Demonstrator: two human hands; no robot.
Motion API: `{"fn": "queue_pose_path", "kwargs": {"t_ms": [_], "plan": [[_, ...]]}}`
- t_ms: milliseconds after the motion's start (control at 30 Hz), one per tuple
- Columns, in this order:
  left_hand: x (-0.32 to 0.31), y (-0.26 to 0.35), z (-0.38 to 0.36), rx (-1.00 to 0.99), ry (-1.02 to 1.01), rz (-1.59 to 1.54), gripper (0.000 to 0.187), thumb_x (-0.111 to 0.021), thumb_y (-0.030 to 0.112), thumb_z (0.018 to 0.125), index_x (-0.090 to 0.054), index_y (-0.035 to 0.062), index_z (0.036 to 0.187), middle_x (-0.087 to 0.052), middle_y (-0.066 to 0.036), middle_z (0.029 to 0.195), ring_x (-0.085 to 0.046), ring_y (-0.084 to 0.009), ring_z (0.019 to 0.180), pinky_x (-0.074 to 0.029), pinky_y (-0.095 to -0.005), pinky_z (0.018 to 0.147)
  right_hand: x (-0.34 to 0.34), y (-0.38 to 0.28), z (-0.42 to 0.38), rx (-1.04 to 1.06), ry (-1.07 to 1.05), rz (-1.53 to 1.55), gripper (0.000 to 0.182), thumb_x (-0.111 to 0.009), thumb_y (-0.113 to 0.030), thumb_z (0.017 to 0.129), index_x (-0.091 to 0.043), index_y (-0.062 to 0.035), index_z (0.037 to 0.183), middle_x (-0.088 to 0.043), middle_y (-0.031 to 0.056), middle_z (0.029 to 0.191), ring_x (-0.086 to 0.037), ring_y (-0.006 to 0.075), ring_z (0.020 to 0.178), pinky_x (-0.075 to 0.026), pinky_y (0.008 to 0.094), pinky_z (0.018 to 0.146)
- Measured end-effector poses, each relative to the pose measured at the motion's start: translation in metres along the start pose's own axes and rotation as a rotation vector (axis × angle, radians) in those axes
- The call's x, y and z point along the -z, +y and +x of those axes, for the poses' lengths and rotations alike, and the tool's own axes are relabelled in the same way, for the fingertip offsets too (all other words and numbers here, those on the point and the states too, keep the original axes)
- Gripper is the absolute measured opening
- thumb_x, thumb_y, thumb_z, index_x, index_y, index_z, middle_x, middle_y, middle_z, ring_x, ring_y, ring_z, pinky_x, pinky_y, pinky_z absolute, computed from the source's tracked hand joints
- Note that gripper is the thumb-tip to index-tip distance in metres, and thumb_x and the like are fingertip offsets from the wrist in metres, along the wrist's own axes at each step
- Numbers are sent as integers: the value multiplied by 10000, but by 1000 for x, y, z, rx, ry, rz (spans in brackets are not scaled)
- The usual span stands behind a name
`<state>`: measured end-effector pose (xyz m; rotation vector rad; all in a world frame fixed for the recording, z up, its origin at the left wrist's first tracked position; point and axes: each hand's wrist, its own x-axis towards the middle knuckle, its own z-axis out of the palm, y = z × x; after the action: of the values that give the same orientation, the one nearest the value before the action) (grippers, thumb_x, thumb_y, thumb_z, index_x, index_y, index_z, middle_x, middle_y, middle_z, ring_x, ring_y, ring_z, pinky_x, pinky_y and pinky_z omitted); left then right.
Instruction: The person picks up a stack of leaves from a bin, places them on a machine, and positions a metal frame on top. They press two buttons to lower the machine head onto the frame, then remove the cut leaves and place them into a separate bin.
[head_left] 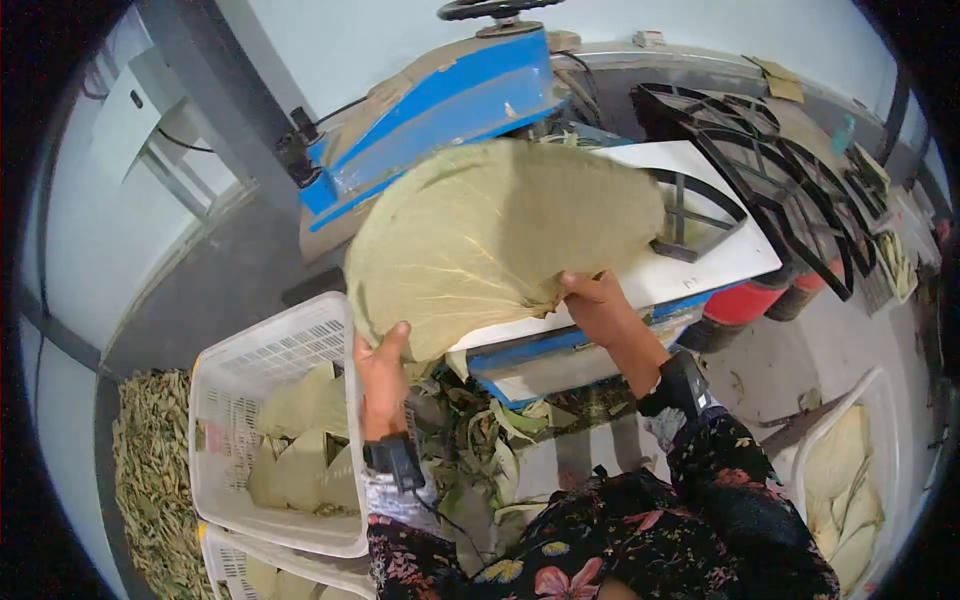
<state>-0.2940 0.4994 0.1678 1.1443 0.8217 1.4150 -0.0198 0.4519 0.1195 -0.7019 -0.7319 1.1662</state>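
Note:
A large, pale green dried lotus leaf (480, 240) is spread between my hands, with its veins fanning out from the lower edge. My left hand (382, 375) grips its lower left rim, thumb on top. At the leaf's lower right edge, my right hand (600, 305) pinches it near the point where the veins meet. Behind and partly under the leaf lies a white board (730, 250) on a blue press (430, 110). On the board's right side rests a black metal cutting die (700, 215), partly covered by the leaf.
A white plastic crate (275, 340) with cut leaf pieces stands at left, another crate (880, 500) at right. Leaf scraps (480, 450) litter the floor below the press. More black dies (770, 170) are stacked at right above red buckets (745, 305). Shredded leaves (155, 470) are heaped far left.

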Motion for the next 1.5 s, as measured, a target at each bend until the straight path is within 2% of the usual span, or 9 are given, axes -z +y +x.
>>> {"fn": "queue_pose_path", "kwargs": {"t_ms": [367, 467, 533, 667, 867, 1067, 1200, 1333, 1500], "plan": [[-10, -39, 63, 220, -275, 162, 384, -588, 19, 770, -525, -41, 1143, -628, -81, 982, -571, -157, 901, -429, -283, 832, -3, -15, -1, -59, 106, -36, 465, -672, -87, 735, -492, 11, 1153, -581, 95, 1087, -552, 226, 992, -435, 351, 872], [-46, -46, 76, 200, -235, 559, 433, -616, 66, 767, -503, -34, 1173, -601, -133, 1034, -565, -213, 963, -427, -320, 863, 16, -7, 12, -58, 371, -145, 457, -674, -71, 717, -500, 27, 1128, -583, 91, 1048, -558, 214, 943, -445, 344, 845], [-83, -65, 67, -828, -98, 1198, 537, -651, 128, 743, -456, -30, 1218, -532, -177, 1148, -516, -292, 1058, -401, -390, 910, 27, -3, 24, 120, 460, -148, 399, -665, -72, 716, -527, 41, 1073, -594, 85, 975, -568, 194, 855, -467, 332, 773], [-155, -82, 13, -952, -611, 1076, 604, -638, 217, 736, -414, 48, 1271, -501, -154, 1167, -480, -296, 1097, -360, -435, 939, 42, -6, 35, 139, 496, -175, 319, -653, -86, 724, -564, 45, 1001, -606, 86, 907, -573, 184, 791, -474, 326, 705], [-175, -128, 15, -791, -550, 1175, 356, -612, 220, 761, -527, 79, 1076, -547, -84, 1080, -521, -277, 1001, -407, -414, 854, 49, -32, 27, -49, 463, -281, 228, -620, -107, 767, -596, 38, 941, -612, 75, 850, -574, 181, 772, -468, 329, 682], [-189, -106, 11, -650, -482, 1110, 198, -574, 169, 792, -574, 74, 966, -594, -126, 973, -556, -323, 900, -430, -426, 811, 89, -109, 7, -147, -60, -1139, 294, -632, -159, 767, -583, 26, 990, -628, 153, 883, -593, 301, 828, -469, 372, 728], [-199, -104, 14, -569, -438, 1145, 139, -571, 143, 793, -591, 69, 910, -608, -140, 929, -571, -332, 850, -448, -421, 771, 157, -159, 16, 507, -27, -1844, 311, -647, -160, 732, -575, 0, 989, -587, 167, 963, -540, 356, 925, -447, 411, 808], [-207, -89, 21, -451, -411, 1051, 132, -604, 115, 761, -604, 83, 888, -610, -96, 916, -577, -292, 833, -453, -394, 731, 193, -185, 36, 404, 40, -2012, 345, -638, -187, 761, -533, 5, 1027, -574, 166, 958, -535, 355, 928, -432, 419, 827], [-204, -86, 23, -485, -450, 1143, 139, -607, 89, 751, -604, 74, 889, -610, -97, 922, -578, -289, 830, -459, -382, 721, 214, -182, 52, -76, -150, -1880, 329, -587, -219, 822, -509, -15, 1068, -585, 182, 922, -568, 373, 839, -458, 437, 699]]}}
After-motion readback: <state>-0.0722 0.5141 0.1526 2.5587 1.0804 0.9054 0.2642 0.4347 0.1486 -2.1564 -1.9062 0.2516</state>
